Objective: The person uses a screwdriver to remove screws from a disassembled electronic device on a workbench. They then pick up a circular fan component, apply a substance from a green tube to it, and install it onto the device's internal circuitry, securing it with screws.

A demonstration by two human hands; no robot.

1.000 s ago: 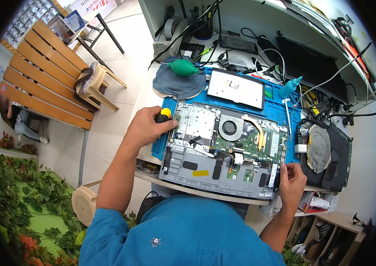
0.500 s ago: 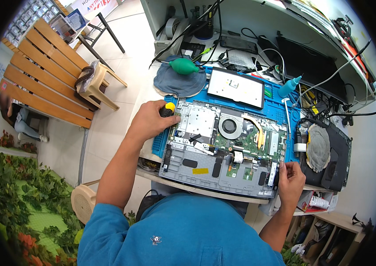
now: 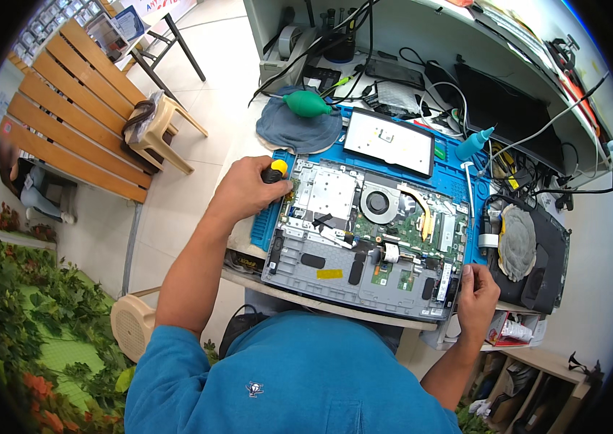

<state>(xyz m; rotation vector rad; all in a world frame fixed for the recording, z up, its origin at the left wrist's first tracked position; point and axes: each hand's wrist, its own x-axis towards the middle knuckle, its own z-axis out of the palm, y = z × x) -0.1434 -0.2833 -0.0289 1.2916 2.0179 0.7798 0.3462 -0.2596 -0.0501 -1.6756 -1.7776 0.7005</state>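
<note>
An opened laptop base (image 3: 299, 269) lies on the blue work mat (image 3: 261, 230), its fan (image 3: 379, 204), green circuit board and copper-coloured heat pipe (image 3: 426, 210) exposed. At its far left edge my left hand (image 3: 243, 191) is closed around a stubby screwdriver (image 3: 276, 171) with a yellow and black handle. The fingers and the laptop's edge hide the screwdriver's tip. My right hand (image 3: 477, 298) rests at the near right corner, thumb and fingers pinched against the laptop's side edge.
Behind the laptop lies a white tray (image 3: 387, 141) with small parts. A green air blower (image 3: 307, 103) sits on a grey cloth pad (image 3: 284, 130). A blue bottle (image 3: 474, 143), loose cables and a black device with a grey pad (image 3: 518, 242) stand to the right.
The whole view has shifted and tilted slightly. Both hands keep their places at the laptop's edges, and the screwdriver stays in my left hand with its handle tilted a little differently.
</note>
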